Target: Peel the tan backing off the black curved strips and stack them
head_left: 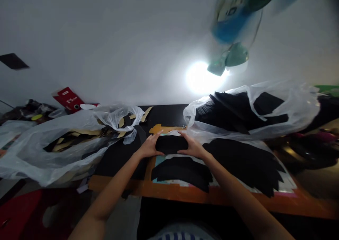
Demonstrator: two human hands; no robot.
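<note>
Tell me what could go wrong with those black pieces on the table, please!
1. The left grip and right grip frame both ends of the middle black material; uneven pushing might make it crooked.
2. The curved black pieces lie close to the orange table edge, so a bump could send some over.
3. The right forearm passes beside the fanned black pieces, so it might nudge them out of line.
</note>
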